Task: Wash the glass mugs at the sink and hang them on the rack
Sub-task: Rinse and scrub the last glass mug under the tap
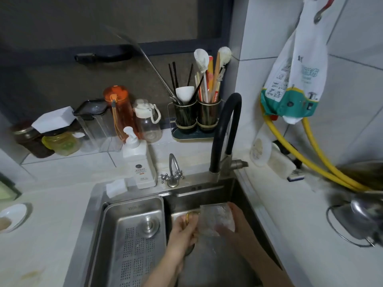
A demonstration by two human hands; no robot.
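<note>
You've got the stainless sink (238, 189) below you, glass mug (217, 219) held over its right basin. Your right hand (234, 222) wraps the body; your left hand (183, 226) pinches the gold handle (189, 217).

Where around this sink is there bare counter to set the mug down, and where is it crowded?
Bare counter lies left of the sink, between saucer and rim. Another strip lies right of the sink, before the kettle. The drain tray is bare too. The back ledge is crowded: jars, bottles, utensil holder, soap.
</note>
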